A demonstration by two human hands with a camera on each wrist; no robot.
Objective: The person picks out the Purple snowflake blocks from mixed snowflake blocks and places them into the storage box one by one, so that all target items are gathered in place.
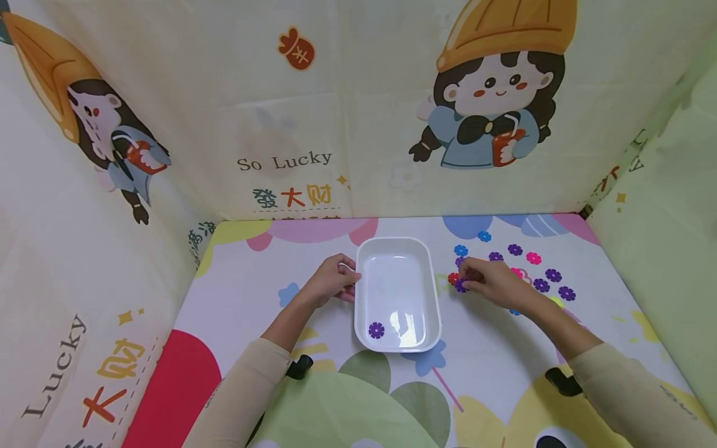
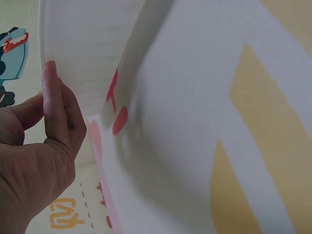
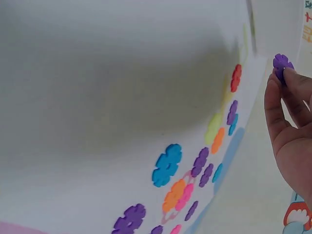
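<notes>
A white rectangular tray (image 1: 398,246) stands on the table, and one purple snowflake disc (image 1: 376,330) lies inside it near the front left. My left hand (image 1: 335,280) holds the tray's left rim, its fingers against the outer wall; the left wrist view shows this hand (image 2: 53,122) beside the tray's side (image 2: 87,44). To the right of the tray, my right hand (image 1: 493,281) pinches a purple snowflake disc (image 3: 282,66) between thumb and fingers, raised above the table. A red disc (image 1: 453,279) lies just left of that hand.
Several loose discs are spread right of the tray, among them a blue disc (image 1: 484,236), a pink disc (image 1: 534,257) and an orange disc (image 3: 174,195). My right forearm passes over part of them. Printed cloth walls (image 1: 370,124) enclose the table at the back and both sides.
</notes>
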